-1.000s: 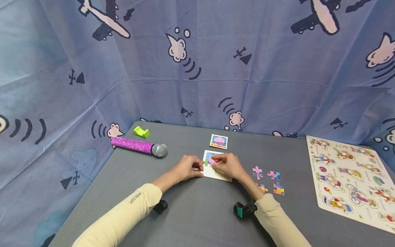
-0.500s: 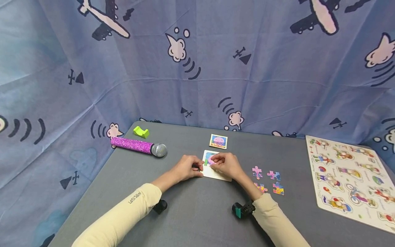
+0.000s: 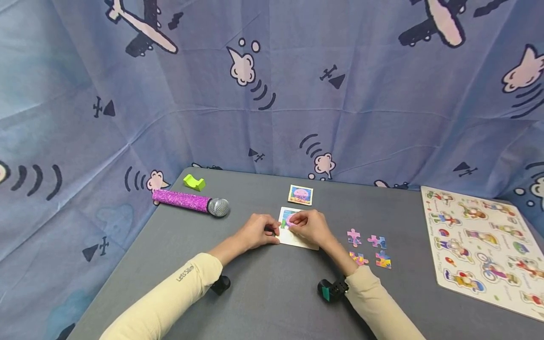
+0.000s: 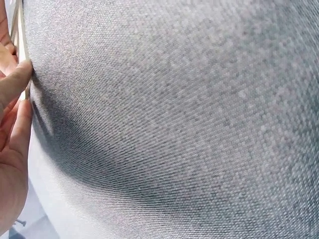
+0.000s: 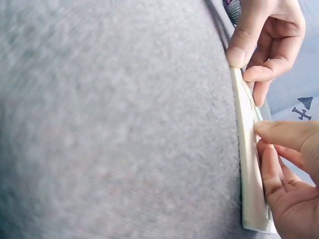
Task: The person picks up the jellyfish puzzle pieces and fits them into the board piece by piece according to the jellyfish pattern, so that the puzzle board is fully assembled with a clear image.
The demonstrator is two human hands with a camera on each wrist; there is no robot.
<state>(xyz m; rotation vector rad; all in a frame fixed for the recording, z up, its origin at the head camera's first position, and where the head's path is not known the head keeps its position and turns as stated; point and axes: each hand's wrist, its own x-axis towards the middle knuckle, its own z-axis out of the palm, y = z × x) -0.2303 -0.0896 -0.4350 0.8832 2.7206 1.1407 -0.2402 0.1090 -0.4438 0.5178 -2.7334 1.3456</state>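
In the head view a white puzzle board lies flat on the table, with a green, blue and pink picture part in its upper left. My left hand holds the board's left edge between thumb and fingers. Over the picture, my right hand pinches a pink puzzle piece, mostly covered by the fingertips. The right wrist view shows the board's pale side with both hands at it. Beyond the board lies a small square jellyfish picture. Several loose puzzle pieces lie right of my right hand.
A purple glitter microphone and a green curved block lie at the back left of the grey table. At the right lies a large white board with figures. A blue patterned cloth hangs behind.
My right forearm and the wrist device have shifted slightly to the left, while the fingertips stay at the pink piece. My left hand and the board have not visibly moved.
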